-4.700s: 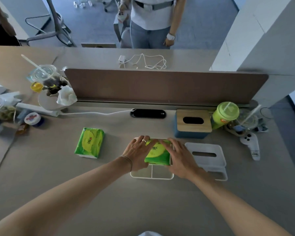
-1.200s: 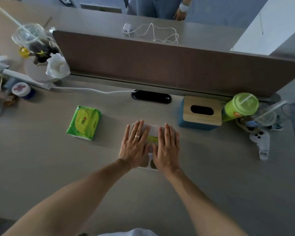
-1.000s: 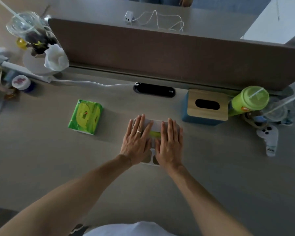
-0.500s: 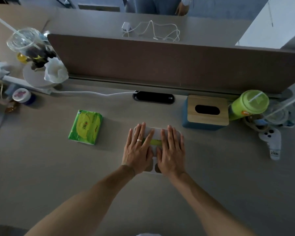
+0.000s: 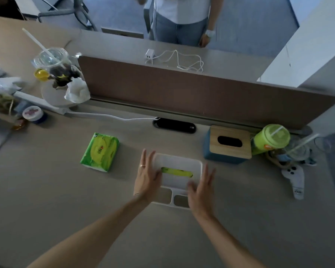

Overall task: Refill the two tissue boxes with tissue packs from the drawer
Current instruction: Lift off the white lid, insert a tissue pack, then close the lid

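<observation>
A white tissue box (image 5: 177, 163) with its lid on lies in the middle of the desk. Green tissue pack wrapping shows through the lid's slot (image 5: 176, 172). My left hand (image 5: 147, 177) is at the box's left edge with straight fingers. My right hand (image 5: 201, 187) hovers at its right front corner, fingers spread and blurred. A second green tissue pack (image 5: 100, 152) lies loose on the desk to the left. A blue tissue box with a wooden lid (image 5: 228, 145) stands at the back right; its slot looks dark.
A brown divider panel (image 5: 191, 93) runs along the desk's back. A green lidded cup (image 5: 270, 138), plastic cups and a white controller (image 5: 295, 178) crowd the right. Cups, a plate with crumpled paper (image 5: 75, 91) and jars sit at the left. A person stands beyond the desk.
Both hands were pressing flat on the white box's lid; they have now lifted and parted to its two sides, uncovering the lid and its slot.
</observation>
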A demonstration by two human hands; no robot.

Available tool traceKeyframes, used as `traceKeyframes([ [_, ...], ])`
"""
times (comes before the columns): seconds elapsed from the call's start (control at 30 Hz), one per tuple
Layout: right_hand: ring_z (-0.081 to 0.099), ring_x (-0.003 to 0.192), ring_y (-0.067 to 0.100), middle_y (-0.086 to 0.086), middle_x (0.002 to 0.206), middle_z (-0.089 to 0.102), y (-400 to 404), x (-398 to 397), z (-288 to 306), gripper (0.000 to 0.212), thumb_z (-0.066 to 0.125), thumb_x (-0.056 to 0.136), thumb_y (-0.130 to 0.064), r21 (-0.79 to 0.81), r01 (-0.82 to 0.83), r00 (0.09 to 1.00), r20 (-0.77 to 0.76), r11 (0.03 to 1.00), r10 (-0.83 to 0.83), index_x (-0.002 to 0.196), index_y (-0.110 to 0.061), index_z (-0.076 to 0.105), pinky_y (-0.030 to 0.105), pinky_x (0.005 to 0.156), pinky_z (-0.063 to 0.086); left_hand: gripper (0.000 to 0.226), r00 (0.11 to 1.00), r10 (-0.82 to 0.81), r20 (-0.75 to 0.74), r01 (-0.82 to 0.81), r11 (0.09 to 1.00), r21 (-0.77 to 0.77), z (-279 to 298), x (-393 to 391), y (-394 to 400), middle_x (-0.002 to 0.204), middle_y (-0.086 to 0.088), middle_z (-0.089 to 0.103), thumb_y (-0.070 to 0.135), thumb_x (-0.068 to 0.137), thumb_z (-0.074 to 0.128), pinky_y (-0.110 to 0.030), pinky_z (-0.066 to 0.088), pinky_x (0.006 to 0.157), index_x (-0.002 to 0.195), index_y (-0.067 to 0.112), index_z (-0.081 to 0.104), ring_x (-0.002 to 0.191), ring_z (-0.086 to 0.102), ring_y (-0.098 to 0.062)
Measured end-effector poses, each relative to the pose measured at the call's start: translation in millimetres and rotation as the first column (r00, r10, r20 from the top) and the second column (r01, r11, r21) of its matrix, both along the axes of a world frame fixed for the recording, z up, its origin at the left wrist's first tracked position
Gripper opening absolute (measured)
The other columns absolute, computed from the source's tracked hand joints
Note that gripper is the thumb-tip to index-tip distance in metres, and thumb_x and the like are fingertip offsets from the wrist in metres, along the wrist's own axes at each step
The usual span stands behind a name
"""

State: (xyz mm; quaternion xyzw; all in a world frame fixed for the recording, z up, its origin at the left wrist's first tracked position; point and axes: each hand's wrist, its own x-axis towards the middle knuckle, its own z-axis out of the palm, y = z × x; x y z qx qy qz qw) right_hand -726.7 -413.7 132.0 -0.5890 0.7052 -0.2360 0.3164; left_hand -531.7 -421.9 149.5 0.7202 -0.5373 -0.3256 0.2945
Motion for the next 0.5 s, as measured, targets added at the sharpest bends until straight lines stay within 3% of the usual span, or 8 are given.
traceKeyframes([
  [0.07, 0.058, 0.126, 0.030, 0.019, 0.146, 0.053, 7, 3, 2, 0.064, 0.057, 0.097, -0.015, 0.176, 0.152, 0.968, 0.172, 0.973, -0.182, 0.154, -0.018, 0.029, 0.037, 0.102, 0.047, 0.046, 0.979, 0.181, -0.093, -0.164, 0.972, 0.167, 1, -2, -2, 0.140, -0.009, 0.054, 0.030, 0.098, 0.044, -0.037, 0.045, 0.090, 0.144, 0.027, 0.044, 0.126, 0.053, -0.035],
  [0.13, 0.065, 0.100, 0.026, 0.016, 0.125, 0.066, 6, 7, 4, 0.056, 0.057, 0.097, -0.013, 0.224, 0.232, 0.931, 0.230, 0.947, -0.282, 0.149, -0.015, 0.038, 0.034, 0.087, 0.048, 0.044, 0.968, 0.208, -0.140, -0.169, 0.953, 0.251, 1, -7, -4, 0.120, -0.010, 0.064, 0.043, 0.100, 0.037, -0.035, 0.042, 0.079, 0.135, 0.023, 0.053, 0.116, 0.059, -0.037],
  [0.27, 0.065, 0.102, 0.028, 0.014, 0.126, 0.066, -16, 21, 21, 0.064, 0.059, 0.091, -0.030, 0.183, 0.273, 0.925, 0.221, 0.944, -0.310, 0.150, -0.017, 0.038, 0.038, 0.091, 0.051, 0.056, 0.968, 0.214, -0.130, -0.172, 0.945, 0.279, 17, -5, -19, 0.141, -0.014, 0.057, 0.040, 0.103, 0.048, -0.035, 0.042, 0.095, 0.153, 0.018, 0.036, 0.127, 0.053, -0.035],
  [0.4, 0.064, 0.114, 0.033, 0.010, 0.138, 0.061, -61, 51, 42, 0.080, 0.064, 0.094, -0.034, 0.166, 0.150, 0.981, 0.101, 0.975, -0.168, 0.159, -0.028, 0.019, 0.041, 0.093, 0.050, 0.073, 0.981, 0.175, -0.081, -0.154, 0.964, 0.216, 37, 22, -56, 0.146, -0.019, 0.050, 0.040, 0.098, 0.055, -0.037, 0.042, 0.096, 0.159, 0.029, 0.017, 0.127, 0.053, -0.039],
  [0.5, 0.063, 0.120, 0.032, 0.008, 0.144, 0.058, -95, 80, 46, 0.100, 0.072, 0.085, -0.049, 0.162, 0.061, 0.993, 0.089, 0.985, -0.077, 0.160, -0.032, 0.008, 0.043, 0.095, 0.051, 0.085, 0.987, 0.162, -0.009, -0.157, 0.968, 0.198, 46, 50, -92, 0.141, -0.024, 0.050, 0.043, 0.092, 0.062, -0.039, 0.044, 0.094, 0.158, 0.032, 0.010, 0.121, 0.056, -0.041],
])
